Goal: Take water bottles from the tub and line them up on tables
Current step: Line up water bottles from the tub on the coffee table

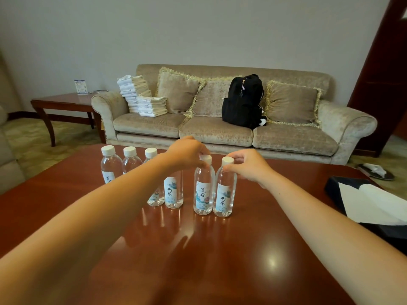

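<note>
Hiding bottles (111, 165): forearm (123, 194); beside, perhaps tissues (370, 205).

6 bottles (203, 190) are lined up across the bench (220, 260), with a tissue box (339, 188) set at its right edge. Behind it a sofa (215, 130) is placed, with stacked towels (141, 95) laid left of a backpack (242, 102) on it and a side table (63, 102) to its left.

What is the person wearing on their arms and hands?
Nothing that shows. The left arm and right arm are bare right to the picture's edge: no sleeves, watch or bracelet. The left grip and right grip have no gloves, and no ring is visible.
</note>
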A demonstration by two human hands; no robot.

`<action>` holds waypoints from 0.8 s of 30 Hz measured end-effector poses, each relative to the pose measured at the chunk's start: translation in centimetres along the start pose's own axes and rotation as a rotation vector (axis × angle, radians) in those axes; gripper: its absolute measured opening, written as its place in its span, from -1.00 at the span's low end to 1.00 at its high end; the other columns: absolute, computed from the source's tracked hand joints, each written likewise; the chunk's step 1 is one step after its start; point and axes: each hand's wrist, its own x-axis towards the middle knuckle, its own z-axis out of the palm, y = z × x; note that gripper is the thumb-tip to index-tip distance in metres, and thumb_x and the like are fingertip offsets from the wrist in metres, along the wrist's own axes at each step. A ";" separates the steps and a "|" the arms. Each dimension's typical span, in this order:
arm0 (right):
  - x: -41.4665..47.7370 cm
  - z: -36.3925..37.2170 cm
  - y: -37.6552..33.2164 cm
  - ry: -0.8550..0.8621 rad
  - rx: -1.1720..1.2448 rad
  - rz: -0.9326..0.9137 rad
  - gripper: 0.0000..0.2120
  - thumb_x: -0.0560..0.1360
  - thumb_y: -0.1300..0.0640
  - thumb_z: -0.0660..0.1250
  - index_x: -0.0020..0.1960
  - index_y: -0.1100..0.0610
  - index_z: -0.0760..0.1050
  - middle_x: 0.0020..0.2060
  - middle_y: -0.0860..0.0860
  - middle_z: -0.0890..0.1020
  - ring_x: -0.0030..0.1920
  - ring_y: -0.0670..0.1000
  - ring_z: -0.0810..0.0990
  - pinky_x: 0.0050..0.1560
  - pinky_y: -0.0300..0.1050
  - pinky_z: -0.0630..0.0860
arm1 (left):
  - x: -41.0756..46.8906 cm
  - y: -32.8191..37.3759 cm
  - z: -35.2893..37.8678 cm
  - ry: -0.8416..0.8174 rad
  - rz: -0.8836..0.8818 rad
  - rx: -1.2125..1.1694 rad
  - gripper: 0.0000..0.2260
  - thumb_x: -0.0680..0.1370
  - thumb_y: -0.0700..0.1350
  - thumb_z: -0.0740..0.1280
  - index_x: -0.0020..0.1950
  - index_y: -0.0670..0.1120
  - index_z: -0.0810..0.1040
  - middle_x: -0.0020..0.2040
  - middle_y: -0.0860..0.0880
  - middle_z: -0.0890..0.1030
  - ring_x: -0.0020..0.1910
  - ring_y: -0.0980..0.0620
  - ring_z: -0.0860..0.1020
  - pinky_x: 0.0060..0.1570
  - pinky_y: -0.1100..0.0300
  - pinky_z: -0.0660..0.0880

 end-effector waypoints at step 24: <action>0.4 3.2 -1.7 0.047 -0.003 -0.077 -0.81 0.45 0.17 0.49 0.04 0.00 0.63 0.00 -0.07 0.67 0.06 -0.08 0.59 -0.08 -0.18 0.48 | -0.7 -3.1 0.4 0.013 -0.035 0.092 -0.52 0.50 0.15 0.40 0.39 0.05 0.48 0.21 -0.02 0.63 0.33 -0.11 0.43 0.52 -0.11 -0.05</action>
